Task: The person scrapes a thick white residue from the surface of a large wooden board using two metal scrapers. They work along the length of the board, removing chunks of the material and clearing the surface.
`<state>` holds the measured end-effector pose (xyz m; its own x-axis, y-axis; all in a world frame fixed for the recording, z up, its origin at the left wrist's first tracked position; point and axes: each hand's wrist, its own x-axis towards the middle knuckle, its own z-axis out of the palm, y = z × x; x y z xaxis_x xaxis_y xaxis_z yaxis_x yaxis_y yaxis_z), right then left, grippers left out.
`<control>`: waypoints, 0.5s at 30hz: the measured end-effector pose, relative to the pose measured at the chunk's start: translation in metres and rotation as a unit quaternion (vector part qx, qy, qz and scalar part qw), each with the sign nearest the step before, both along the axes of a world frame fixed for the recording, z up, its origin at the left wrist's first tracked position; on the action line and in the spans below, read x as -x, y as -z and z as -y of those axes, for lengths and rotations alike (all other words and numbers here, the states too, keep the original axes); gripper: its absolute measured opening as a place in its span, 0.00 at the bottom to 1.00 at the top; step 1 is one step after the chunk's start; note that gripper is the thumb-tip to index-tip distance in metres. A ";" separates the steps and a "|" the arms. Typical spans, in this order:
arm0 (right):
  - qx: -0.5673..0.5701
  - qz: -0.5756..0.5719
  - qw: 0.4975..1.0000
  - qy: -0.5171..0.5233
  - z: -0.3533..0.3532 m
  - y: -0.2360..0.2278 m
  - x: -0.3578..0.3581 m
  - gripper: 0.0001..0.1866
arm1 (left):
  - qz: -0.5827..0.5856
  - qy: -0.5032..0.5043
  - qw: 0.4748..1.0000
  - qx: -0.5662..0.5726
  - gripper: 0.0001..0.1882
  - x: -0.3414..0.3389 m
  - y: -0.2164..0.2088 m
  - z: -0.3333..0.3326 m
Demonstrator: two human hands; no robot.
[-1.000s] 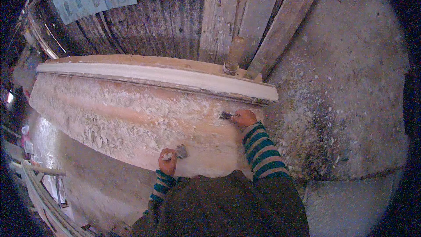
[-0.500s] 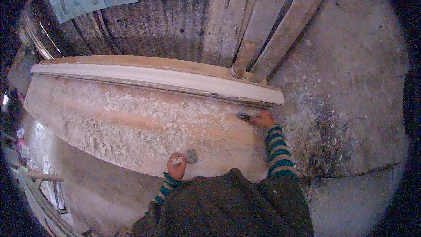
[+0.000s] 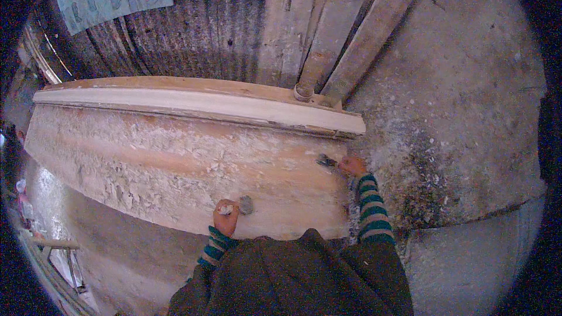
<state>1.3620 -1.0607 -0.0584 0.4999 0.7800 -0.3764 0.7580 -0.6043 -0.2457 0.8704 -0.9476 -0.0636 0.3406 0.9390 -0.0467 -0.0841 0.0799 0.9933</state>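
Note:
My right hand (image 3: pixel 352 166) is closed around a short tool with a dark flat head (image 3: pixel 325 160), a scraper or a brush by its look. It hangs over the right end of a long wooden board (image 3: pixel 293 220), the tool's head at the board's surface. Near the board's front edge, my left hand (image 3: pixel 225 221) is closed on a small tool with a whitish grip and a grey rounded head (image 3: pixel 246 205). White flakes and shavings (image 3: pixel 140 184) cover the board's left and middle, thinner toward the right end.
Along the board's far side runs a long white moulded strip (image 3: pixel 193 102) on a wooden backing. Planks and a pipe (image 3: pixel 304 90) lean behind it, beside corrugated sheeting (image 3: pixel 193 35). Pale flakes litter the floor (image 3: pixel 430 181) at the right. A wooden stand (image 3: pixel 55 243) is at lower left.
The whole view has shifted somewhat. Against the board, my right hand has moved with its tool toward the right end and slightly nearer me. My left hand has hardly moved.

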 end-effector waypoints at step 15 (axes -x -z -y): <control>-0.153 -0.008 0.988 -0.036 -0.020 0.020 0.018 0.26 | -0.051 -0.082 0.995 -0.006 0.04 -0.012 0.004 0.015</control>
<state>1.3438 -1.0410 -0.0787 0.4350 0.8917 -0.1253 0.7906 -0.4448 -0.4209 0.8823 -0.9624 -0.0679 0.1759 0.9825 -0.0612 0.0067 0.0609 0.9981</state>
